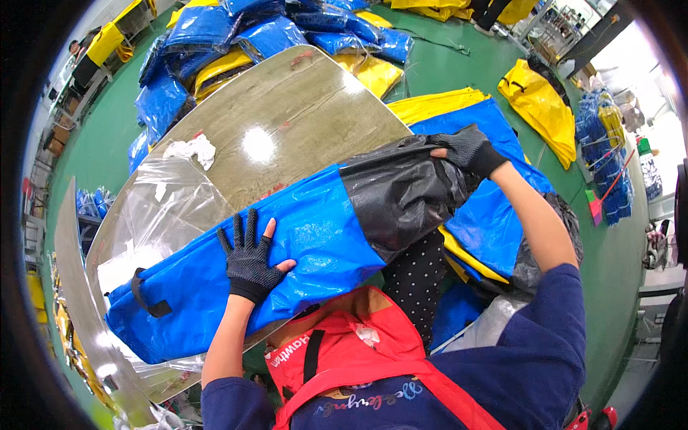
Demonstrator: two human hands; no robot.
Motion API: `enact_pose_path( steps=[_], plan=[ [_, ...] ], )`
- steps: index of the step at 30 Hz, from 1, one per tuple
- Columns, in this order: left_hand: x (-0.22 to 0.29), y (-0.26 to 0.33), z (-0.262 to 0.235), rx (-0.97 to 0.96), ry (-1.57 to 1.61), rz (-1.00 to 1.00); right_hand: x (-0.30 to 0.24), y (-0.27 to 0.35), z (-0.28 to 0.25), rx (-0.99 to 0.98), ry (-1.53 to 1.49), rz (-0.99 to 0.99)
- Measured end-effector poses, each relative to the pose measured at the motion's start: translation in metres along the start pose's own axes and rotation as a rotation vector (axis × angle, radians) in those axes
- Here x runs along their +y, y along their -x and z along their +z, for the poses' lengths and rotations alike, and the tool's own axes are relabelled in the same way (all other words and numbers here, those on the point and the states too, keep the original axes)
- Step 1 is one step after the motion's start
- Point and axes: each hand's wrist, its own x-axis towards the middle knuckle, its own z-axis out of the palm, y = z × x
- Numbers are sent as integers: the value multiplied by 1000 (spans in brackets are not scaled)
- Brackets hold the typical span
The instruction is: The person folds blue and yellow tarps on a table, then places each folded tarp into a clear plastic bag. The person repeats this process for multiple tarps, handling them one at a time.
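A long folded blue and black tarpaulin bag [308,236] lies slantwise across the wood-patterned table [301,93]. Its blue part has a short black strap [149,295] near the left end. My left hand [251,258], in a black dotted glove with bare fingertips, rests flat on the blue part with fingers spread. At the right end, my right hand [469,152], gloved alike, has its fingers closed on the gathered black part of the bag. Clear plastic film [161,204] lies on the table, partly under the bag. A crumpled white scrap [192,150] sits beyond it.
Plastic-wrapped blue and yellow packs [193,39] are heaped past the table. Folded blue and yellow bags [494,208] lie at my right, beside the table. Farther right are a yellow bag [541,107] on the green floor, a blue stack [605,158] and a pink dustpan [595,208].
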Motion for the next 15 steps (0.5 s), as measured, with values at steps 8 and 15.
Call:
enact_pose_path(
  steps=[8, 15],
  plan=[
    [46, -25, -23, 29, -8, -7, -10, -48, 16, -111, -49, 44],
    [110, -78, 10, 210, 125, 197, 3, -6, 47, 935, -538, 346]
  ],
)
